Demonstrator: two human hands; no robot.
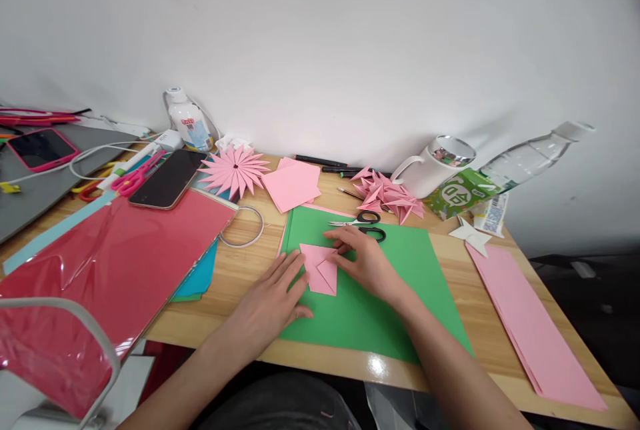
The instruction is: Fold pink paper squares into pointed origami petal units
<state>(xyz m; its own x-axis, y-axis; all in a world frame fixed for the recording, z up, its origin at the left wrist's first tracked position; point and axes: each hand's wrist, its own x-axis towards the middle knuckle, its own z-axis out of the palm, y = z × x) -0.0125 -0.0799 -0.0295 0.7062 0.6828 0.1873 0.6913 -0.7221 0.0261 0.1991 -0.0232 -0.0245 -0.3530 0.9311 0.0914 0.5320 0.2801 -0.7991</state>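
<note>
Green sheet (380, 310) underneath; left hand (270, 300) flat, fingers spread, beside pink paper (320, 269); right hand (363, 257) presses it, fingers extended.

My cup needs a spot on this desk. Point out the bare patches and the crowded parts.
Bare wood lies between the green sheet and the pink strips, and between the green sheet and the teal paper. The green sheet's near part, between the forearms, is free too. The back edge is crowded: paper flower, scissors, folded pieces, mug.
</note>
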